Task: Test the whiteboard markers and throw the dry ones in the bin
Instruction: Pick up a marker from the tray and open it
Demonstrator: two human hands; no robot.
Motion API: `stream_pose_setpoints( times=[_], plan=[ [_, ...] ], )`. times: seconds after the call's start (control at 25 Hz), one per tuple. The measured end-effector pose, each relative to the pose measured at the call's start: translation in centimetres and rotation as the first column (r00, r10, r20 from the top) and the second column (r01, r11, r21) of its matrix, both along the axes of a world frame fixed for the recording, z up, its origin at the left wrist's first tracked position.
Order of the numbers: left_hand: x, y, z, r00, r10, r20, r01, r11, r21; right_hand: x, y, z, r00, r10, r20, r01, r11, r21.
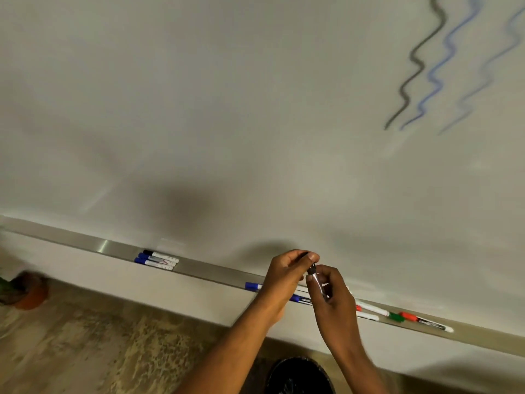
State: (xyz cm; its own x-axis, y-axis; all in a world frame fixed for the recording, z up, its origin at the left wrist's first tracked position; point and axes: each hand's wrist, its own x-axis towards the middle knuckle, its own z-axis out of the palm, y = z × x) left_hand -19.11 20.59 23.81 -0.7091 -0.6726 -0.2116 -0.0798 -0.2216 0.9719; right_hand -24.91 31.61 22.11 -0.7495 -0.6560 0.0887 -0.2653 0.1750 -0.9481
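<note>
A slim white-barrelled whiteboard marker with a black tip end was held between both hands, just in front of the lower edge of the whiteboard. The right hand had its fingers curled round the barrel, while the left hand pinched the marker's black cap end between thumb and fingertips; whether the cap was on or partly off could not be told. The marker's long axis ran steeply, its dark end up and slightly toward the left fingers, its tail down into the right palm. Directly behind the fingers ran a long brushed-metal marker tray, partly hidden by both hands. Just left of the left fingers a blue-capped white marker lay in the tray, and another blue-capped one showed between the wrists. Right of the right fingers lay more white markers with red and green caps. Well to the left of the fingers sat a group of three white markers, one black-capped and two blue-capped, side by side. Above the fingers rose the pale whiteboard, with one black and two blue wavy test lines far up to the right. Below the forearms stood a round black bin on a mottled tan floor; far left was a blurred orange pot.
</note>
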Motion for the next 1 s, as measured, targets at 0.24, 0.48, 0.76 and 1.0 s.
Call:
stream_pose_setpoints(
  times=[0.24, 0.48, 0.76, 1.0],
  plan=[
    [-2.1, 6.2, 4.8, 0.989, -0.113, -0.099, 0.106, 0.991, -0.076, -1.4, 5.6, 4.7, 0.992, 0.036, 0.121, -0.027, 0.997, -0.073],
    [-4.2, 11.7, 8.4, 0.957, -0.223, -0.184, 0.211, 0.974, -0.081, -2.2, 9.8, 8.4, 0.966, 0.036, 0.255, -0.006, 0.993, -0.120],
    [-5.7, 16.1, 10.8, 0.970, -0.181, -0.163, 0.162, 0.979, -0.126, -2.9, 13.2, 10.3, 0.960, -0.007, 0.280, 0.058, 0.984, -0.171],
    [-5.7, 17.2, 11.3, 0.965, -0.140, -0.222, 0.116, 0.986, -0.118, -2.4, 14.0, 11.3, 0.965, -0.014, 0.261, 0.069, 0.976, -0.205]
  ],
)
